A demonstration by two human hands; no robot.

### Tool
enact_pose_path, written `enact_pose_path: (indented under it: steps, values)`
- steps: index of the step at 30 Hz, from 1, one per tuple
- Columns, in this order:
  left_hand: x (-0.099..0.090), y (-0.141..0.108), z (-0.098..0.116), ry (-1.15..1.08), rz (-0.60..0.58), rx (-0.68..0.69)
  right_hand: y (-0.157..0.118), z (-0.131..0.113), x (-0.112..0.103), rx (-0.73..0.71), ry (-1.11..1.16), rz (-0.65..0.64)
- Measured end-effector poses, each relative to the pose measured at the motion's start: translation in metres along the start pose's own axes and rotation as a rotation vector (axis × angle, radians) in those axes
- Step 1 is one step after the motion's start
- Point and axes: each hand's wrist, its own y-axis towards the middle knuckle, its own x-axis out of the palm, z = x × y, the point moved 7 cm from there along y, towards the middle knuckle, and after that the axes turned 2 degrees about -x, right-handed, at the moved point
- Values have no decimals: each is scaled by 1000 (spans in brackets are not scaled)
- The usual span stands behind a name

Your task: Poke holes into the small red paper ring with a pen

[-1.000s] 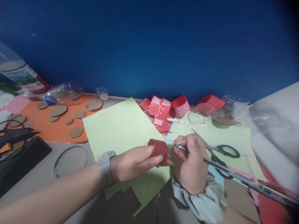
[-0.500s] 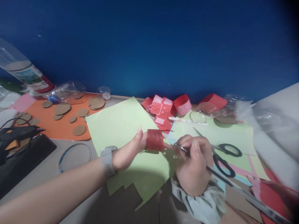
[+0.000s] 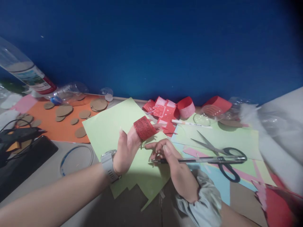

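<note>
Scrunchie (image 3: 203, 198) on my right wrist, watch (image 3: 109, 165) on my left: nearest items logged.

Right grip (image 3: 176, 167): clamped on a ballpoint pen (image 3: 201, 160), barrel lying crosswise, tip toward my left; forefinger extended, just below the red coil (image 3: 145, 127). Contact there: cannot tell.

Left grip (image 3: 126, 151): thumb standing apart, not pinching; fingers passed through the coil, which encircles them, tilted, above a light green sheet (image 3: 111, 126) on the tabletop (image 3: 52, 173). Surface looks like close-wound cord.

Handling judgement: fingers lightly spread inside should stop the coil sliding off; too much spread may strain the turns. Best keep the turns flat and side by side. Pen tip points at my left palm, so I would angle it away, or set the pen down to free the right fingertips.

Beyond, at right: scissors (image 3: 214, 148), blades parted. Farther: white-barrelled marker (image 3: 189, 123), then a red-and-pink paper loop (image 3: 186, 108) near the blue wall (image 3: 151, 47).
</note>
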Motion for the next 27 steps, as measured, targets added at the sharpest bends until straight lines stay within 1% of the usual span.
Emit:
enact_pose_path:
  steps: [2, 5, 9, 11, 16, 20, 23, 27]
  values:
    - [2, 0, -3, 2, -35, -32, -1, -2, 2, -13, -50, -16]
    - [4, -2, -10, 68, -63, -76, -2, -5, 3, -42, -106, -24]
    - [4, -4, -16, 157, -74, -79, -2, -4, 3, -40, -117, -14]
    - [3, -4, -16, 186, -84, -57, -2, -4, 2, -49, -99, -17]
    - [5, -5, -13, 352, -170, 44, -4, -5, 1, -76, -101, -2]
    - [3, -6, -12, 430, -184, 85, -5, -5, 2, -90, -77, -2]
    - [5, -7, -9, 483, -199, 61, -5, -5, 2, -97, -81, -6]
    - [12, -9, -5, 560, -250, -4, -7, 1, 0, -58, -90, -11]
